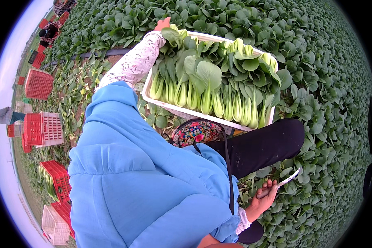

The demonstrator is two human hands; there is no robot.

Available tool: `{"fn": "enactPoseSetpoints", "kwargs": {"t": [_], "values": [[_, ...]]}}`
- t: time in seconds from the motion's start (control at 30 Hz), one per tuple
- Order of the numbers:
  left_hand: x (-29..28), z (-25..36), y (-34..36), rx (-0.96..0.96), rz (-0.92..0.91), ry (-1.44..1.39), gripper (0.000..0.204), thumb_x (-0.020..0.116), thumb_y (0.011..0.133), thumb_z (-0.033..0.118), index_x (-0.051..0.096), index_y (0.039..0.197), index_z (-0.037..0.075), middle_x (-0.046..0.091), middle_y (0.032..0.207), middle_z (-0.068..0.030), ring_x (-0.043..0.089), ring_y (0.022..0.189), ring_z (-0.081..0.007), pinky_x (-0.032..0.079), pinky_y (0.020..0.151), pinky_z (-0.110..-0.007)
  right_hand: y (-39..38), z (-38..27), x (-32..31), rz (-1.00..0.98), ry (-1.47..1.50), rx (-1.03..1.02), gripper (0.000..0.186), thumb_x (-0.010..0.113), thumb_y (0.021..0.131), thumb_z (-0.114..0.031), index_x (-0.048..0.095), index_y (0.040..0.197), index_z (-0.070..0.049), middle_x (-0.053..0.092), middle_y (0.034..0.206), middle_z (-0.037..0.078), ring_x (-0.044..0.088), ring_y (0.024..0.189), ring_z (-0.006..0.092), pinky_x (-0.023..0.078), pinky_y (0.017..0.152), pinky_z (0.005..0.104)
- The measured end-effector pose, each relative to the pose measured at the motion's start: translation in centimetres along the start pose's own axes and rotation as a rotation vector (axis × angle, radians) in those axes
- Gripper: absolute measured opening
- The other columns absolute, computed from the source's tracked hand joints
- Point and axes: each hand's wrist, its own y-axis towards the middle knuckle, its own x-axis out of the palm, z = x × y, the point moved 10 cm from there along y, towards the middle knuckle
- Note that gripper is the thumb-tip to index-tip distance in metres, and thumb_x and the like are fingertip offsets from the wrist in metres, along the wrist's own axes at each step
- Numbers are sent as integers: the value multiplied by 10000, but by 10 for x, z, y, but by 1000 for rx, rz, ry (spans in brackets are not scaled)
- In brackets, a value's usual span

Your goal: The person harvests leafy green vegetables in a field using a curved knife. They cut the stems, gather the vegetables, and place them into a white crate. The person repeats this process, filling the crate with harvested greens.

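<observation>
Amid rows of leafy green plants [326, 74] that cover the field, the person in a blue jacket [140, 186] handles a white crate [202, 114] packed with cut bok choy [213, 84], the pale stems pointing toward the body and the leaves away. Left hand [163, 23], at the end of a flowered sleeve [134, 62], reaches along the crate's far left corner; only its back and knuckles show, so whether the fingers curl over the rim is hard to tell. Right hand [265, 195] hangs low beside the black trouser leg [264, 144], fingers closed round the handle of a knife [288, 178] whose thin blade points up and to the right over the plants. A bright embroidered pouch [196, 132] sits at the waist just below the crate's near edge. Off to the left, red crates [39, 84] and pale ones stand on the ground, well apart from the hands.
</observation>
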Motion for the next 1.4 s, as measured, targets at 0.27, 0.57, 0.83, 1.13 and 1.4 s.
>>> {"fn": "enactPoseSetpoints", "kwargs": {"t": [0.27,0.57,0.83,1.13,1.4], "values": [[69,-9,-34,-86,-239,138,747,581,831,485,373,1351,-9,287,1420,-273,375,1263,-431,325,1048,-465,-4,29,-10,82,-41,73,314,505,967,-215,494,1202,-6,591,929,67,537,716,111,415,441,195],[119,-6,-38,307,22,259,545,412,884,185,342,1322,-132,308,1404,-331,236,1327,-501,197,1117,-507,-34,69,-49,333,35,173,320,525,954,-224,519,1209,-30,622,899,47,550,677,99,393,460,198],[133,-54,25,363,-245,324,500,451,881,231,442,1268,-84,426,1325,-270,377,1220,-410,295,1036,-451,-64,-35,-49,404,139,-183,268,539,937,-134,534,1171,-5,649,899,96,588,664,125,414,447,207],[45,-34,94,94,-235,441,460,495,877,283,555,1208,-31,557,1236,-201,536,1099,-307,407,944,-389,-238,-210,-206,702,-87,-961,290,483,957,-88,486,1213,47,658,952,157,594,715,149,431,484,214],[-67,355,-25,602,-114,-377,416,518,937,217,519,1292,0,583,1253,-110,565,1117,-192,458,919,-303,-181,12,-369,1124,-36,-323,136,640,872,-111,613,985,-40,595,742,-19,504,577,61,437,541,222]]}}
